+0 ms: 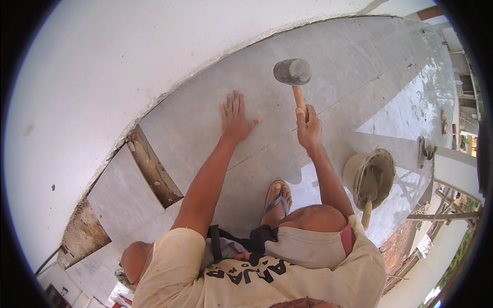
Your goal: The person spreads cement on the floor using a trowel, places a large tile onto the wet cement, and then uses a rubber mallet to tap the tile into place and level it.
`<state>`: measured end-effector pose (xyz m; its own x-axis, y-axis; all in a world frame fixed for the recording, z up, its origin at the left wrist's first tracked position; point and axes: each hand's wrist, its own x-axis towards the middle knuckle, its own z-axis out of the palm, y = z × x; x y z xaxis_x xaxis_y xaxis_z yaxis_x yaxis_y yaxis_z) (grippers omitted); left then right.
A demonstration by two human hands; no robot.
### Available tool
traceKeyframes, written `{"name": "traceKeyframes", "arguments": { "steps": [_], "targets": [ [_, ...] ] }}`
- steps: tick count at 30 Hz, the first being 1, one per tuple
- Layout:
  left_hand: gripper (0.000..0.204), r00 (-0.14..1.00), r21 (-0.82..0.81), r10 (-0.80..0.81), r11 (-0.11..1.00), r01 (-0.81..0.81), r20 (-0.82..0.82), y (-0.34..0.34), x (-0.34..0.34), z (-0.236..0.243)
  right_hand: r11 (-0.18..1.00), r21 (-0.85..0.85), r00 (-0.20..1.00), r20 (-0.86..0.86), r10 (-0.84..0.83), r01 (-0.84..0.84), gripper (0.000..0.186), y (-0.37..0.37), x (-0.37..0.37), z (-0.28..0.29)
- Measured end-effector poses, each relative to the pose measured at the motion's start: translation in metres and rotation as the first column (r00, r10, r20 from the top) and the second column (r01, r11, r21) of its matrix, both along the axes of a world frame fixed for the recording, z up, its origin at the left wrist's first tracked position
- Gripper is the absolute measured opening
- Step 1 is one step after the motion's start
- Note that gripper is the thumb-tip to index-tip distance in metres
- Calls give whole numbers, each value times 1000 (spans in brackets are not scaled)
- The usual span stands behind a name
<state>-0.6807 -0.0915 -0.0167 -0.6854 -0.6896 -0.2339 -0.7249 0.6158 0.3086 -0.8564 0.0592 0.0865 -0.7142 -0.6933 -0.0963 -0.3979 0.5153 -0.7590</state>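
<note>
My left hand (pixel 236 119) lies flat on a large grey floor tile (pixel 190 118), its fingers stretched out toward the wall. In my right hand (pixel 310 130) is a rubber mallet (pixel 292 72), gripped by its wooden handle. The mallet's dark, dusty head is raised over the tiles, to the right of and beyond my left hand. Between the laid tile and a separate grey tile (pixel 125 190) at the left runs an open gap (pixel 154 167) with rough mortar showing in it.
A mortar-smeared bucket (pixel 354 174) stands to my right, a wooden-handled tool (pixel 367 214) leaning in it. The white wall (pixel 92 77) borders the tiles. Another bare patch (pixel 84 231) lies at lower left. My sandalled foot (pixel 277 200) rests on the tiles; sandals (pixel 423 151) lie far right.
</note>
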Motion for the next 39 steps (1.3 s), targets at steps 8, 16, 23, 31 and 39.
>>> {"name": "traceKeyframes", "arguments": {
  "steps": [8, 16, 23, 31, 39],
  "targets": [
    [103, 1000, -17, 22, 1000, -22, 20, 1, -9, -2, 975, 208, 974, -193, 120, -79, 37, -67, -30, -58],
    [103, 1000, -23, 22, 999, -22, -18, 3, -11, 0, 971, 216, 983, -133, 128, -97, 39, -72, -19, -63],
    [112, 998, 36, 12, 999, -10, -59, -6, -8, 5, 948, 304, 980, -136, 142, -95, 43, -67, -17, -71],
    [129, 956, 188, -292, 940, 283, 22, -9, 60, 20, 949, 280, 985, -54, 162, -141, 45, -33, -1, -77],
    [131, 946, 261, -299, 930, 260, 125, 18, 149, 36, 960, 226, 984, -26, 178, -168, 43, -24, 8, -74]
  ]
}}
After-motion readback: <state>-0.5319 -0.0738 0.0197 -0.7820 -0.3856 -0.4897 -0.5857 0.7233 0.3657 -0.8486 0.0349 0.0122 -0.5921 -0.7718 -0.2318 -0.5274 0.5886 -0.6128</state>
